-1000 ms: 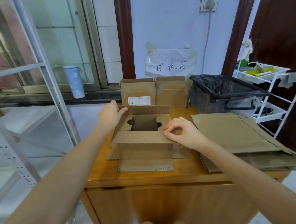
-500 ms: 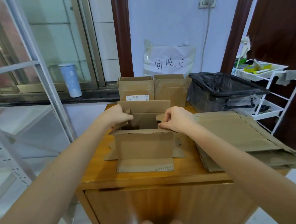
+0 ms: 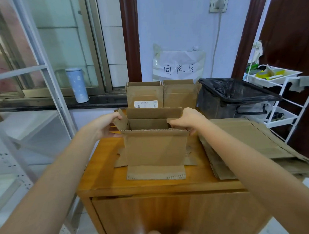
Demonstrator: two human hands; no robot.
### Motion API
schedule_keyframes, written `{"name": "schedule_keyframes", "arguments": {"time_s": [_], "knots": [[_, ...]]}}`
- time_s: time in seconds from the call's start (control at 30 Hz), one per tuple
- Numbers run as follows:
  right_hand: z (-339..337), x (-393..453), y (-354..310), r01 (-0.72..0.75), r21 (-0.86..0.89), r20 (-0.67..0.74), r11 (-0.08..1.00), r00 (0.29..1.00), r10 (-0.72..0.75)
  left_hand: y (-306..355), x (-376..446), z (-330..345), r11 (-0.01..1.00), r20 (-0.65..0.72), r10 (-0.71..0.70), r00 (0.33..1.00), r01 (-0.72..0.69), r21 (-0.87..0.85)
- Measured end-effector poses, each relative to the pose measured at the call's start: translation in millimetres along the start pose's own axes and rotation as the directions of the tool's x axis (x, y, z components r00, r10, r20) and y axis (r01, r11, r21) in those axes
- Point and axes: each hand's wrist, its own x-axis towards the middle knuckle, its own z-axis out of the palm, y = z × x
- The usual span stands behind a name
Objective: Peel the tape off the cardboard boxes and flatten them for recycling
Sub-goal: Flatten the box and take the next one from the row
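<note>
Cardboard box [image 3: 154, 148] upright on wooden cabinet [image 3: 152, 185], top open; left hand [image 3: 105, 124] gripping left flap, right hand [image 3: 189, 120] gripping right flap.

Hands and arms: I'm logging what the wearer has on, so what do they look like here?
Both arms are bare, with no sleeves in view. The left hand and right hand wear no gloves. No watch, ring or bracelet shows on either.
</note>
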Motion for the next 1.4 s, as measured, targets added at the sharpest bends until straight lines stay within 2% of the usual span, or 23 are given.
{"name": "schedule_keyframes", "arguments": {"time_s": [0.17,0.3,0.4,0.53,0.63,0.73,0.8,0.83,0.93,1.0,1.03,1.1,1.17,1.27,1.4], "knots": [[-11,0,7,-0.066,0.325,0.074,0.943,0.996,0.045,-2,0,4,0.999,0.036,0.028,0.999,-0.03,0.044],[-22,3,15,-0.109,0.432,0.151,0.895,0.987,0.047,-5,0,7,0.996,0.01,0.058,0.998,-0.058,0.062],[-18,4,26,-0.165,0.524,0.187,0.836,0.979,0.076,-13,3,6,0.994,0.061,0.072,0.996,-0.077,0.076],[-8,1,40,-0.205,0.721,0.219,0.662,0.974,0.063,-26,-3,1,0.99,0.13,0.107,0.986,-0.094,-0.102],[3,-5,49,-0.203,0.823,0.198,0.531,0.978,0.068,-50,-3,-10,0.955,0.174,0.199,0.964,-0.151,-0.254],[20,-6,56,-0.175,0.884,0.131,0.434,0.983,0.13,-78,-1,-17,0.967,0.219,0.227,0.949,-0.192,-0.171],[32,-2,62,-0.169,0.871,0.106,0.461,0.982,0.159,-92,-3,-14,0.98,0.223,0.201,0.954,-0.193,-0.057],[37,-2,65,-0.157,0.843,0.097,0.514,0.985,0.142,-97,-5,-10,0.978,0.206,0.203,0.957,-0.208,0.002],[45,-9,72,-0.028,0.647,0.146,0.762,0.985,-0.088,-104,-7,4,0.965,0.16,0.22,0.962,-0.239,0.107],[46,-16,70,0.056,0.516,0.283,0.855,0.931,-0.231,-102,-7,12,0.96,0.129,0.231,0.964,-0.247,0.133],[45,-19,68,0.071,0.488,0.332,0.87,0.906,-0.26,-100,-8,15,0.959,0.111,0.232,0.966,-0.247,0.141],[44,-20,65,0.083,0.504,0.334,0.86,0.899,-0.282,-95,-10,17,0.974,0.088,0.213,0.973,-0.218,0.059],[42,-18,63,0.098,0.557,0.283,0.825,0.911,-0.3,-87,-13,18,0.979,0.062,0.202,0.977,-0.2,-0.036],[32,-18,57,0.146,0.628,0.203,0.765,0.918,-0.342,-72,-13,9,0.981,0.033,0.188,0.982,-0.186,-0.048],[17,-20,46,0.137,0.631,0.109,0.764,0.959,-0.262,-47,-12,-1,0.991,0.028,0.126,0.992,-0.124,-0.05]]}}
